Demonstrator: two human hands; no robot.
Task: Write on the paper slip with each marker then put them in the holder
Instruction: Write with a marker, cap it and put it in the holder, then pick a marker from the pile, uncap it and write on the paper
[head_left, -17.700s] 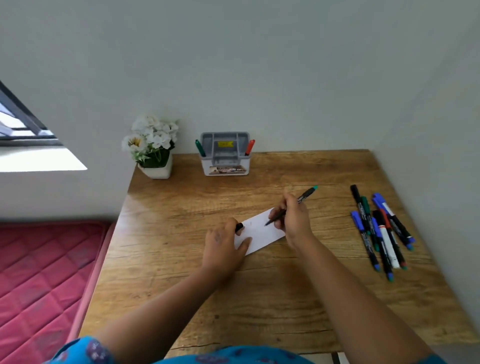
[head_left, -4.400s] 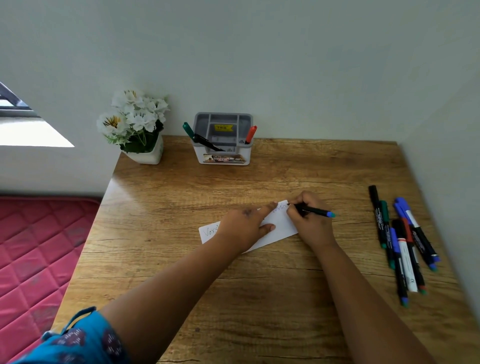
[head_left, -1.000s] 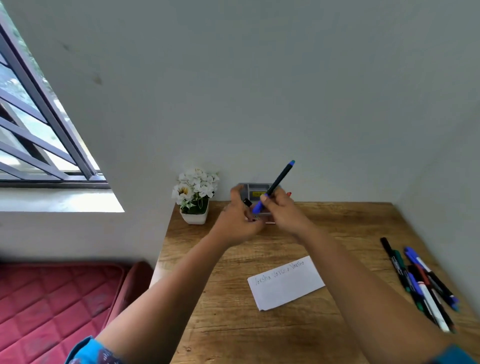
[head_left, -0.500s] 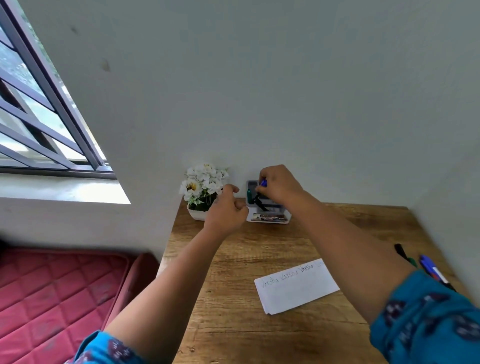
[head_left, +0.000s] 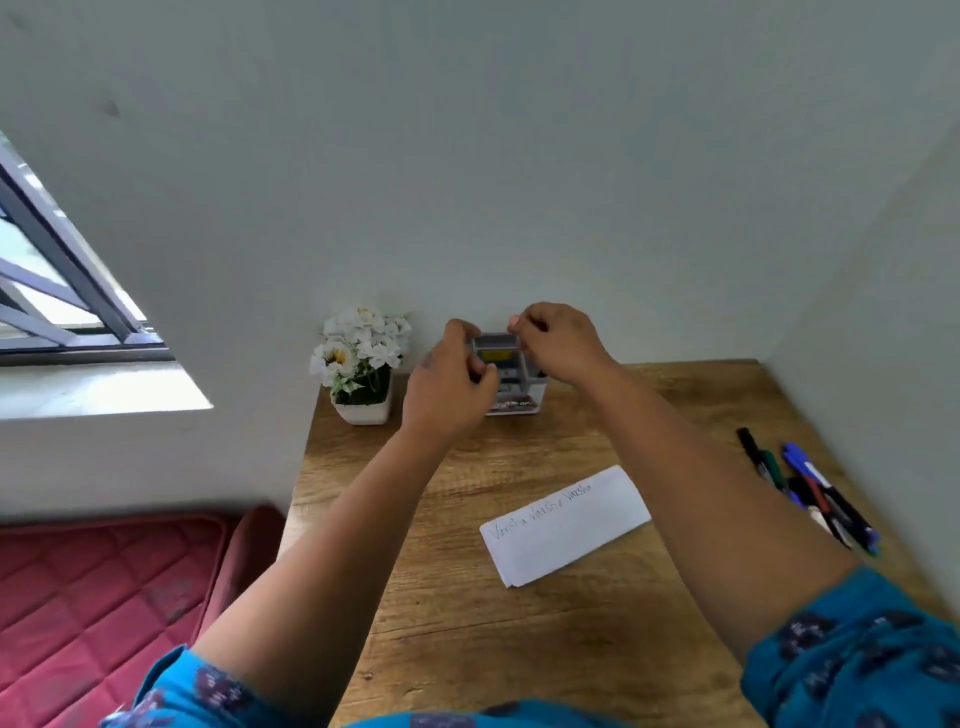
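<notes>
Hands at the marker holder

Both hands are raised at the far edge of the wooden worktop (head_left: 467, 623), in front of the wall. The left hand (head_left: 447, 387) is before the left side of the grey marker holder (head_left: 511, 379), its fingers curled; whether this grip pinches something I cannot tell. The right hand (head_left: 558, 343) is over the right side of the holder, fingers also curled, and its grip is likewise unclear. The paper slip (head_left: 566, 525) lies flat in the middle of the worktop, well apart from the hands, with three written words along its upper edge. The loose markers (head_left: 810, 493) lie together near the right edge. A white pot of white flowers (head_left: 361, 364) stands just left of the holder.
</notes>
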